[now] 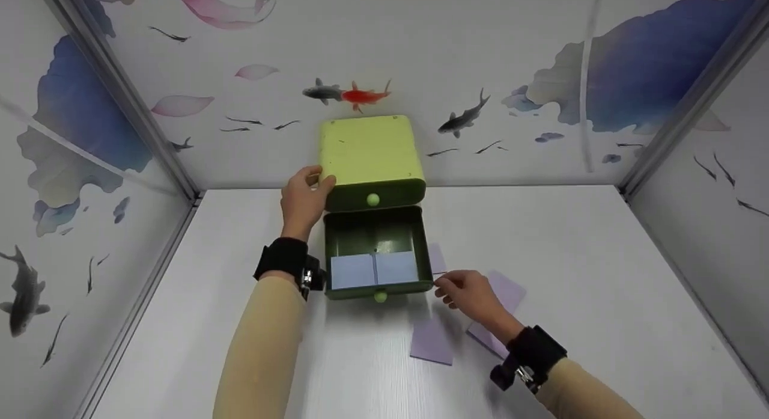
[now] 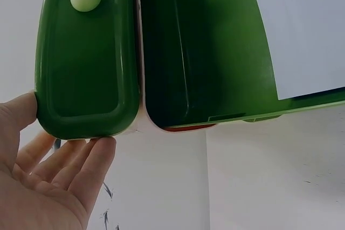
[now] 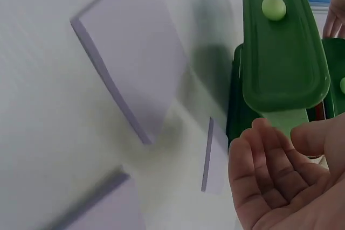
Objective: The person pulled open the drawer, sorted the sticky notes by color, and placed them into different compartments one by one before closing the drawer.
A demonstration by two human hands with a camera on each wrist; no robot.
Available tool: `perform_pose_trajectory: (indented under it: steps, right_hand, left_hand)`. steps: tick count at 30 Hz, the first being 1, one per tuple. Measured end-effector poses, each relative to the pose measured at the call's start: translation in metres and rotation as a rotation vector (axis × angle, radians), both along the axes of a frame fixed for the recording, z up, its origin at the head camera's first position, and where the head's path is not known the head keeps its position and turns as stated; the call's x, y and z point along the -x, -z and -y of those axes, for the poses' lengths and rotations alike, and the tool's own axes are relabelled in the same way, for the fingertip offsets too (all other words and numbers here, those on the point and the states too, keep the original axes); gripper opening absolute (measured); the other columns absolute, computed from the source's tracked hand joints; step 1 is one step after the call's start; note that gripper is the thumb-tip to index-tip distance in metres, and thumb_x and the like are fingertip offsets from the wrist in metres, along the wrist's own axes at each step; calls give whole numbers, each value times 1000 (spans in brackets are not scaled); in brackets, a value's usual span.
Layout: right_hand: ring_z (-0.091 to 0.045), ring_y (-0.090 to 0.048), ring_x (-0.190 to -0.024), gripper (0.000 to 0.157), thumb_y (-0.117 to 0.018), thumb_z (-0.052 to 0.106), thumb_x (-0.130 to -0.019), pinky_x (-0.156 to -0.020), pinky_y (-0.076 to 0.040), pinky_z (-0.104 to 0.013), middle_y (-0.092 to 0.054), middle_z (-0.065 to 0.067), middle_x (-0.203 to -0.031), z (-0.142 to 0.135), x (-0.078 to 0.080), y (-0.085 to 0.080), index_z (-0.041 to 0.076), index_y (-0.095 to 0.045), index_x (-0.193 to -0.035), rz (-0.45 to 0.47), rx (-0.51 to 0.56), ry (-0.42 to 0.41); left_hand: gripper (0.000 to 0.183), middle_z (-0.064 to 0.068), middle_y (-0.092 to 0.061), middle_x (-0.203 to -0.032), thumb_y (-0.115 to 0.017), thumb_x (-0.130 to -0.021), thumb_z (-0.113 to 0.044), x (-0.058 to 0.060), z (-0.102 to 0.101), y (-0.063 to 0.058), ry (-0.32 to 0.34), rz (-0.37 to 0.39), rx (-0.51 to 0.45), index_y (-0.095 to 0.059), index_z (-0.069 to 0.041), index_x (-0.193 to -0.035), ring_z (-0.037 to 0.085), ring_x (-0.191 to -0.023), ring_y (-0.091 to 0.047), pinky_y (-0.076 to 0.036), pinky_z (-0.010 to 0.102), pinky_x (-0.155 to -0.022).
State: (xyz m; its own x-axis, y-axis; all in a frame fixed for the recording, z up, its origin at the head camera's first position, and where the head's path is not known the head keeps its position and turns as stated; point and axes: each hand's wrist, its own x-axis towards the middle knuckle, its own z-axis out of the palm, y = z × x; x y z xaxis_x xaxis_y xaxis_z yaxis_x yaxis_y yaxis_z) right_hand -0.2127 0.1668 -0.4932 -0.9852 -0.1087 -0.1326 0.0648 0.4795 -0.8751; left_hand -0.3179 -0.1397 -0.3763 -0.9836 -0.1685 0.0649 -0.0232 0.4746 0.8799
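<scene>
A green drawer box with a yellow-green top stands near the back wall, its lower drawer pulled out. Two pale blue square pads lie side by side in that drawer. My left hand grips the box's upper left front corner, the thumb at the front and the fingers round the side. Beside the drawer's right front corner is my right hand, its fingers loosely bent, fingertips at or very near the corner. In the right wrist view a gap shows between thumb and fingers, with nothing visibly held.
Several flat lilac pads lie on the white table right of the drawer; one lilac pad is nearest the front, another is partly behind the right wrist. Painted panels with metal corner posts enclose the table at back and sides.
</scene>
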Motion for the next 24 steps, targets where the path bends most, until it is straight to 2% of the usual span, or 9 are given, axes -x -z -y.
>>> perform_pose_trajectory:
  steps: [2, 4, 7, 10, 14, 20, 24]
  right_hand:
    - [-28, -69, -83, 24, -57, 15, -98, -70, -58, -31, -73, -17, -94, 6, -10, 3, -2, -69, -110, 43, 55, 7]
    - [-29, -68, -81, 25, -58, 14, -98, -70, -58, -32, -73, -18, -95, 10, -17, 4, -3, -67, -113, 38, 76, 40]
    - [-27, -68, -78, 25, -58, 14, -97, -68, -58, -33, -73, -17, -96, 14, -22, 6, -2, -67, -114, 28, 64, 96]
    - [-24, -68, -76, 24, -59, 15, -96, -67, -58, -33, -74, -15, -93, 15, -25, 10, -2, -68, -111, 52, 29, 99]
    - [-21, -68, -77, 26, -60, 18, -96, -67, -58, -31, -74, -14, -92, 20, -31, 16, -2, -70, -108, 100, 46, 21]
    - [-14, -64, -77, 31, -59, 23, -98, -70, -56, -29, -73, -12, -96, 44, -36, 20, -4, -71, -109, 148, 180, -146]
    - [-11, -59, -73, 32, -58, 24, -98, -69, -52, -28, -69, -8, -87, 65, -36, 22, -4, -72, -104, 162, 252, -206]
  left_hand:
    - [50, 12, -60, -135, -62, -95, -38, 0, 1, 0, -7, -4, 5, -54, -13, -137, 27, -124, -56, -46, 43, -102]
    - [50, 12, -60, -135, -62, -95, -38, 0, 1, -1, -11, -8, 9, -54, -13, -137, 27, -124, -56, -46, 43, -102]
    - [50, 12, -61, -135, -61, -95, -38, 0, 1, -1, -12, -9, 10, -54, -13, -138, 27, -125, -55, -45, 44, -103]
    - [50, 12, -60, -135, -61, -95, -38, -1, 1, -1, -9, -1, 6, -54, -14, -138, 28, -126, -55, -44, 44, -103]
    - [50, 12, -60, -136, -61, -95, -38, -1, 1, -1, -7, 5, -4, -53, -14, -139, 28, -125, -55, -44, 44, -103]
    - [50, 12, -60, -135, -61, -95, -38, -1, 0, 1, -7, -1, 13, -54, -14, -138, 28, -124, -56, -45, 44, -102]
    - [49, 12, -61, -134, -62, -95, -38, -1, -1, 1, -8, -2, 16, -54, -15, -137, 28, -123, -56, -45, 44, -102]
